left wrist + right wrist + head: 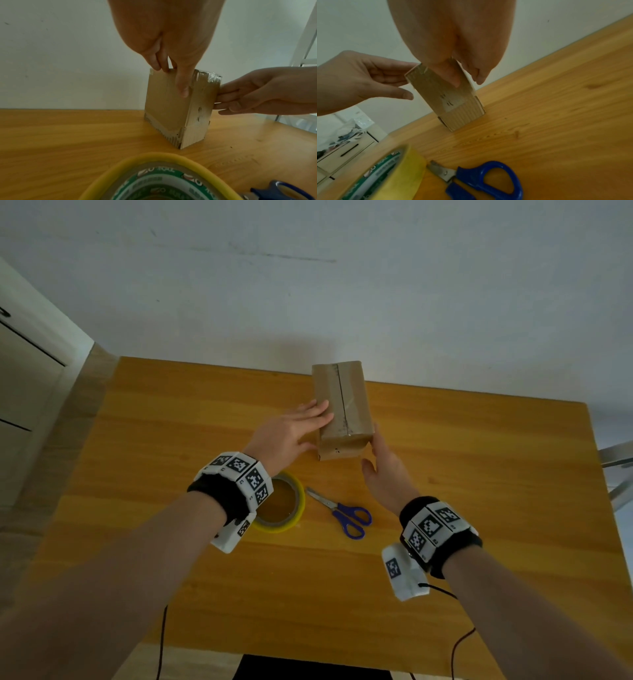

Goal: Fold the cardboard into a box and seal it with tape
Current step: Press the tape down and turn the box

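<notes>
**Taped box steadied between both hands**

Now I have the cardboard box point(342, 409) on the table point(171, 542), long axis running away from me. My left hand point(291, 433) lies flat on top, fingers straight; my right hand point(385, 470), fingers extended, touches its right side, equally near.

left hand point(291, 433) fingers extended flat, right hand point(383, 470) fingers straight, forearms reaching forward

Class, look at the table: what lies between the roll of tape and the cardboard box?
In the left wrist view, only bare table lies between the tape roll and the box.
</notes>
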Demonstrator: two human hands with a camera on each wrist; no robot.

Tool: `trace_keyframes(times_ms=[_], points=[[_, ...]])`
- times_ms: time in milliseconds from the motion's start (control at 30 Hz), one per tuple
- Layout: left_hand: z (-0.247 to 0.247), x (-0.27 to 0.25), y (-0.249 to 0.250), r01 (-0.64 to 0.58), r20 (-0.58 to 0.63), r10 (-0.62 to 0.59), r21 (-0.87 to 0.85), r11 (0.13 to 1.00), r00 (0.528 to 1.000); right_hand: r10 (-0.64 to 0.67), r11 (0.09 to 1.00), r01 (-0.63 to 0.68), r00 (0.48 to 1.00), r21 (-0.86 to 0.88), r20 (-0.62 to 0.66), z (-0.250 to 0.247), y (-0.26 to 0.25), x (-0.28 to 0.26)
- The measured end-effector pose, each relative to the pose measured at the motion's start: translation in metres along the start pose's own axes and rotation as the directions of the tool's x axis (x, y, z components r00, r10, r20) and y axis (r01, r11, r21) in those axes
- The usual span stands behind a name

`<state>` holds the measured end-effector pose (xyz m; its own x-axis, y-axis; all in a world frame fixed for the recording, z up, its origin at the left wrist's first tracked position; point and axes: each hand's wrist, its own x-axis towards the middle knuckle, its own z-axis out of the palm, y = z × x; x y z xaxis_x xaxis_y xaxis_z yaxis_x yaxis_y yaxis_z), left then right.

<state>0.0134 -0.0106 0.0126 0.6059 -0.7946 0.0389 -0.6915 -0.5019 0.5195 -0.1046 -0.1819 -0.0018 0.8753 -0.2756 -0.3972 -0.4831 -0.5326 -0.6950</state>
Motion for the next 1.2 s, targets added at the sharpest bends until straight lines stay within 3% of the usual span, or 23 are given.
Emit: trace_keyframes(times_ms=[67, 133, 233, 333, 433, 533, 700, 1000, 1200], points=[[0.000, -0.003, -0.001, 0.037, 0.025, -0.036, -0.024, 0.999, 0.999, 0.018, 0.999, -0.017, 1.000, 0.033, -0.024, -0.002, 0.001, -0.005], [-0.001, -0.001, -0.004, 0.157, 0.033, -0.155, -0.101, 0.982, 0.987, 0.016, 0.995, -0.004, 0.993, 0.105, -0.114, -0.002, -0.001, -0.011], [-0.010, 0.017, -0.015, 0.361, 0.082, -0.353, -0.285, 0.888, 0.932, 0.010, 0.974, 0.044, 0.971, 0.223, -0.239, 0.003, -0.006, -0.017], [-0.028, 0.043, -0.025, 0.470, 0.229, -0.414, -0.323, 0.822, 0.881, 0.039, 0.955, 0.043, 0.963, 0.292, -0.268, 0.006, -0.013, -0.016], [-0.039, 0.063, -0.032, 0.435, 0.327, -0.362, -0.186, 0.881, 0.873, 0.062, 0.941, 0.025, 0.968, 0.338, -0.244, 0.010, -0.019, -0.014], [-0.037, 0.072, -0.034, 0.373, 0.360, -0.296, -0.165, 0.913, 0.885, 0.099, 0.924, 0.001, 0.966, 0.383, -0.240, 0.015, -0.025, -0.011], [-0.030, 0.071, -0.032, 0.361, 0.304, -0.271, -0.299, 0.883, 0.913, 0.187, 0.888, -0.047, 0.946, 0.458, -0.265, 0.016, -0.030, -0.007], [-0.031, 0.049, -0.009, 0.340, 0.145, -0.307, -0.376, 0.862, 0.940, 0.242, 0.879, -0.083, 0.926, 0.469, -0.289, 0.012, -0.041, -0.013], [-0.054, 0.027, 0.007, 0.339, 0.115, -0.324, -0.459, 0.821, 0.939, 0.249, 0.730, 0.002, 0.930, 0.684, -0.269, -0.006, -0.049, -0.037]])
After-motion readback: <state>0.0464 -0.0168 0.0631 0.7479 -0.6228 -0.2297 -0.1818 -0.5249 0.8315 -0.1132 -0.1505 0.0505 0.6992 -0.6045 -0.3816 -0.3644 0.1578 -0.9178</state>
